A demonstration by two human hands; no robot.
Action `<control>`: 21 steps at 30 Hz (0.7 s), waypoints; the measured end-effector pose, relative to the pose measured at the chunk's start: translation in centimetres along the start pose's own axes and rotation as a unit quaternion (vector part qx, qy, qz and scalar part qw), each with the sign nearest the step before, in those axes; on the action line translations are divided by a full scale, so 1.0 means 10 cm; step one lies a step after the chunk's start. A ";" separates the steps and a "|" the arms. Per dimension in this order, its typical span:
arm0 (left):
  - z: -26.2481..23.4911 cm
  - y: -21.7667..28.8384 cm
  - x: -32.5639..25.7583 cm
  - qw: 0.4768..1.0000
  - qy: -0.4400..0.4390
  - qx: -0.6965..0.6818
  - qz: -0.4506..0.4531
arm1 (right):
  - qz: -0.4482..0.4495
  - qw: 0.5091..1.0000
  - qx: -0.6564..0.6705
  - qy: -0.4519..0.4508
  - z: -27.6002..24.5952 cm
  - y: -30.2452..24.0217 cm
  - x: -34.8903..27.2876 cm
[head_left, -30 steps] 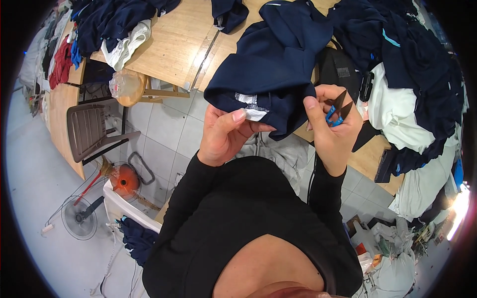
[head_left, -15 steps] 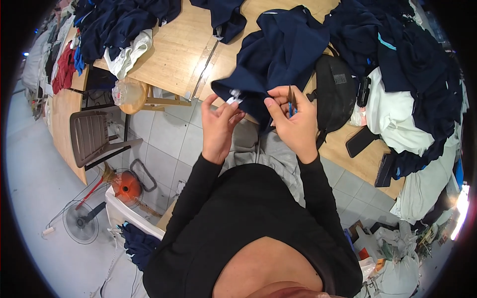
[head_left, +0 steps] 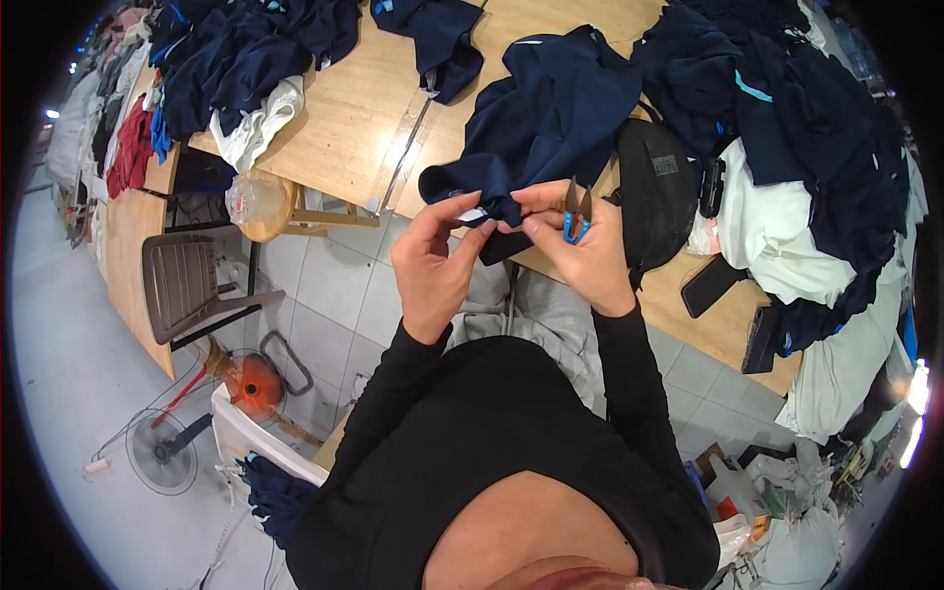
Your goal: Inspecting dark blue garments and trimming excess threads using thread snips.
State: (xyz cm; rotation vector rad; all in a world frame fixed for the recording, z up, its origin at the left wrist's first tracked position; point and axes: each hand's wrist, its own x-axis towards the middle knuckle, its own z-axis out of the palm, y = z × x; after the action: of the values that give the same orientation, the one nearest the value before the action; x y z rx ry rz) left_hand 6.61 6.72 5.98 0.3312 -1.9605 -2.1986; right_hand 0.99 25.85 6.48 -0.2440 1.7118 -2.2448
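A navy garment (head_left: 551, 108) lies bunched on the wooden table, its near edge drawn up toward me. My left hand (head_left: 433, 270) pinches that edge between thumb and fingers, beside a small white label (head_left: 472, 215). Close by on the right, the fingertips of my right hand (head_left: 593, 264) grip the same edge. A pair of blue-handled thread snips (head_left: 573, 228) is tucked in my right hand, its dark blades pointing away from me and spread apart. The folded cloth hides part of the fingertips.
A black bag (head_left: 654, 192) lies just right of the garment, near a dark phone (head_left: 715, 287). Piles of navy clothing (head_left: 806, 128) and white cloth (head_left: 782, 231) cover the table's right side. At left stand a stool (head_left: 264, 211), a brown chair (head_left: 182, 280) and a fan (head_left: 162, 452).
Both hands have come closer together on the garment's edge, which is now folded between them. The snips have turned in my right hand, showing their blue handles. More of the label is covered.
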 end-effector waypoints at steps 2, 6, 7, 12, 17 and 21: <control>-0.06 -0.08 0.03 0.984 0.028 0.137 0.109 | 0.001 1.000 -0.019 0.007 0.03 -0.03 -0.02; -0.09 0.10 0.02 0.949 0.051 0.252 0.181 | 0.006 0.999 -0.031 0.014 0.11 -0.10 -0.07; -0.09 0.12 0.01 0.949 0.050 0.252 0.182 | -0.005 0.998 -0.057 0.006 0.11 -0.11 -0.07; -0.09 0.46 0.06 0.911 0.058 0.240 0.330 | -0.062 0.990 -0.125 -0.031 0.21 -0.42 -0.12; 0.00 0.43 0.27 0.963 -0.068 -0.021 0.259 | -0.127 0.982 -0.142 -0.002 0.29 -0.67 -0.22; 0.27 0.41 0.29 0.974 -0.087 -0.181 0.107 | -0.253 0.925 -0.276 0.068 0.25 -0.81 -0.15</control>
State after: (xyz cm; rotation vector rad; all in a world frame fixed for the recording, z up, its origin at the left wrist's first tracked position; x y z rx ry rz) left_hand 3.03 8.04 10.21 -0.1243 -1.5325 -2.4400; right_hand 2.05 26.06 14.98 -0.7450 2.5812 -2.0567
